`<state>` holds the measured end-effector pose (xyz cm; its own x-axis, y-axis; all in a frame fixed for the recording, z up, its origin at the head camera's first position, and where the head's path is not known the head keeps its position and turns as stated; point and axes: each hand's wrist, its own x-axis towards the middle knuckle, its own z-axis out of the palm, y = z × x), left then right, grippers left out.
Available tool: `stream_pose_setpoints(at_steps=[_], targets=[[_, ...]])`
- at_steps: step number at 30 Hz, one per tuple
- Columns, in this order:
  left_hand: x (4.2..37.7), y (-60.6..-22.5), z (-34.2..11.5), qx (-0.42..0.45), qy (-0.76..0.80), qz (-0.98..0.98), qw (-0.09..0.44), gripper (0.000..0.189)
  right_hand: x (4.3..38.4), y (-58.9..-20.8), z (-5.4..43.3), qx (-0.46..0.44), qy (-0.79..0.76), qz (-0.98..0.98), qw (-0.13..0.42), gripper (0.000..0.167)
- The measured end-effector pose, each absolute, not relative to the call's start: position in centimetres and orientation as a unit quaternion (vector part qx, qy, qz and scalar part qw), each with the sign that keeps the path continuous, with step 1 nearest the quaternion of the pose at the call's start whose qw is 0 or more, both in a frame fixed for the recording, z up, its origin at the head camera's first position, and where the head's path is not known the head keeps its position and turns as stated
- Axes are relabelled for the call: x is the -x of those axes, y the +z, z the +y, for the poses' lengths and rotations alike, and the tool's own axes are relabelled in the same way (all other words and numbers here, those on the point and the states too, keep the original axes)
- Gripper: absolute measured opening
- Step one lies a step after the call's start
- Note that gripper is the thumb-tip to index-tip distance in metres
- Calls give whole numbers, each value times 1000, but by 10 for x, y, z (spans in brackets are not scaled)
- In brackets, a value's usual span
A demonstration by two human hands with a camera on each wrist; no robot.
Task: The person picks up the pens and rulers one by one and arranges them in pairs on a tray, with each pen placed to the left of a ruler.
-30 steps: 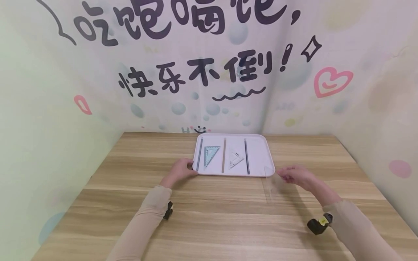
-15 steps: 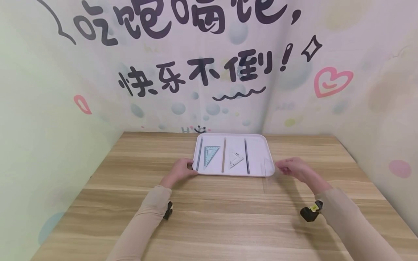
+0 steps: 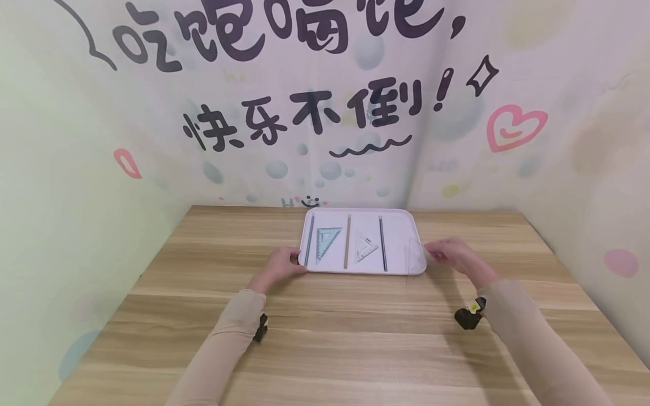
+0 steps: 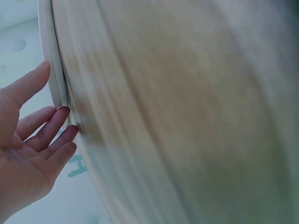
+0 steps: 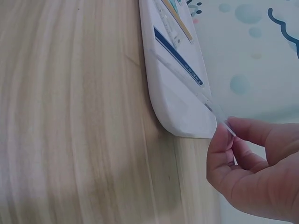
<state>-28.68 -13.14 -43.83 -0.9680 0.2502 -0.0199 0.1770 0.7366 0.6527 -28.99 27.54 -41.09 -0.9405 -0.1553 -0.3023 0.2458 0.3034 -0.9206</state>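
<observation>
A shallow white tray (image 3: pixel 400 225) stands near the back of the table. My left hand (image 3: pixel 278 267) holds its front left corner, thumb at the front rim and fingers along the left side. With thumb and fingertips, my right hand (image 3: pixel 457 257) pinches a clear set square (image 3: pixel 413 260) over the tray's right end; the right wrist view shows it nearly edge-on. Inside lie a grey-blue pencil (image 3: pixel 309 241), a light blue set square (image 3: pixel 321 246), a tan pencil (image 3: pixel 347 242), a small clear set square (image 3: pixel 367 256) and a dark pencil (image 3: pixel 383 245), from left to right.
The wood-grain table (image 3: pixel 335 338) stretches toward me in front of the tray. Right behind the tray rises a printed backdrop (image 3: pixel 228 180) with dark lettering. Black wrist devices (image 3: pixel 467 318) hang below both sleeves.
My right hand has moved slightly left and away from me, bringing the clear set square from across the front rim to mostly over the tray's right end. My left hand stays at its corner.
</observation>
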Motion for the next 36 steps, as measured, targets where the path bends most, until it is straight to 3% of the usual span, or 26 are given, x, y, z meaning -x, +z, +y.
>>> stream_pose_setpoints(at_steps=[19, 31, 36], targets=[[287, -437, -136, -132, 349, 926, 50, 25, 303, -407, 261, -61, -622, 766, 154, 29], [287, -440, -131, -109, 341, 932, 58, 29, 307, -406, 257, -63, -630, 761, 145, 15], [287, -438, -131, -105, 344, 931, 64, 29, 310, -405, 255, -61, -606, 781, 137, 24]])
